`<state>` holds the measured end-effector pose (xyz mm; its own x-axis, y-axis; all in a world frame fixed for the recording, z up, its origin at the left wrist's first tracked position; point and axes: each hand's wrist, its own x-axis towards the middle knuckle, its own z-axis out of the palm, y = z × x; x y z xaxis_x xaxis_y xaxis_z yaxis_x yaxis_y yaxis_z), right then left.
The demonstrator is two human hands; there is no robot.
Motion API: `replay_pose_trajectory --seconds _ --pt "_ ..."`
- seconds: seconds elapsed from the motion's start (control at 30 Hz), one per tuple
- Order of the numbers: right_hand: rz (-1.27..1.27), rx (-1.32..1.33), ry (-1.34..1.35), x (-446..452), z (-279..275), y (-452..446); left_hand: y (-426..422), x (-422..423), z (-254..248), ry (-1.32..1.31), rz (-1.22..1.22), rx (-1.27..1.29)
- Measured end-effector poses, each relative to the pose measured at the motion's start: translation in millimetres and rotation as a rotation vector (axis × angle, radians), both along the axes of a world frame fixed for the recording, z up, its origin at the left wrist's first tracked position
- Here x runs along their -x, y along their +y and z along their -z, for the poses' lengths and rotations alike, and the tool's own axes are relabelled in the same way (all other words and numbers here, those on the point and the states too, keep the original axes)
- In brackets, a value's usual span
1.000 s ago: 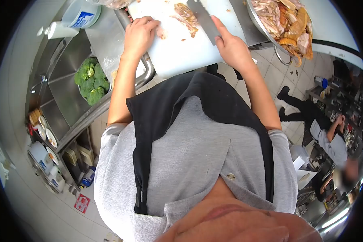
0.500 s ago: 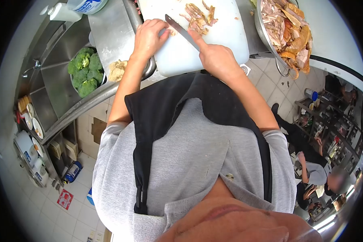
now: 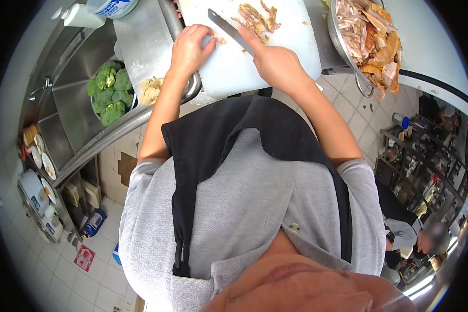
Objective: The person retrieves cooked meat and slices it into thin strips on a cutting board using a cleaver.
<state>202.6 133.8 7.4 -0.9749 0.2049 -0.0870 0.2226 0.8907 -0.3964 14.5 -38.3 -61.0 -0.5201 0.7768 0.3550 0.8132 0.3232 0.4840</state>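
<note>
A white cutting board (image 3: 291, 57) lies in front of me. Strips of cooked meat (image 3: 255, 20) rest near its far side. My right hand (image 3: 275, 61) is wrapped round the handle of a long knife (image 3: 228, 29), index finger along the blade's back, with the tip pointing up and left. At the board's left edge is my left hand (image 3: 190, 48), fingers curled beside a small piece of meat (image 3: 219, 39). Whether those fingers grip anything is too small to make out. The blade is just right of the left fingertips.
A metal bowl (image 3: 340, 46) heaped with meat pieces stands at the right. On the left are a sink (image 3: 75, 96), broccoli (image 3: 109, 93), a yellowish lump (image 3: 151, 90) on the steel counter (image 3: 145, 49) and a white bottle (image 3: 83, 16). Another person (image 3: 403, 231) is at lower right.
Over the last second the knife came left toward my left hand, and the meat strips now lie spread differently. Lately the blade shifted slightly up and left. The other person moved lower.
</note>
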Motion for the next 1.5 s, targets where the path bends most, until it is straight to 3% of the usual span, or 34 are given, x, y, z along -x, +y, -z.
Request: replay_pose_trajectory --seconds 0.27,0.33,0.37,0.53,0.8,0.9,1.1,1.2,1.3,1.4,1.43,1.5 --pt "-0.004 0.036 -0.098 13 34 -10 3 2 2 0.021 0.046 0.023" --pt "-0.011 0.034 0.278 35 50 -3 5 4 -3 0.015 0.067 0.077" --pt "0.003 0.026 0.29 34 48 1 6 5 -5 0.027 0.081 0.07" --pt "0.159 0.178 0.076 13 -2 19 25 8 -8 0.036 0.187 0.13" --pt "0.447 -0.035 -0.142 -32 1 76 63 9 -15 0.142 0.269 0.205" --pt "0.385 -0.086 -0.194 -22 11 68 65 9 -19 0.173 0.266 0.204" --pt "0.222 -0.089 -0.022 16 15 39 58 10 -31 0.183 0.218 0.247" --pt "0.223 0.003 0.104 14 2 39 60 12 -34 0.192 0.208 0.306" --pt "0.317 0.054 0.218 1 16 61 76 17 -35 0.286 0.293 0.207" --pt "0.585 0.714 0.242 -12 27 76 98 19 -27 0.378 0.415 0.409" --pt "0.582 0.708 0.251 -15 37 80 101 20 -30 0.386 0.413 0.402" --pt "0.685 1.042 0.32 -22 63 91 114 17 -36 0.252 0.47 0.612"
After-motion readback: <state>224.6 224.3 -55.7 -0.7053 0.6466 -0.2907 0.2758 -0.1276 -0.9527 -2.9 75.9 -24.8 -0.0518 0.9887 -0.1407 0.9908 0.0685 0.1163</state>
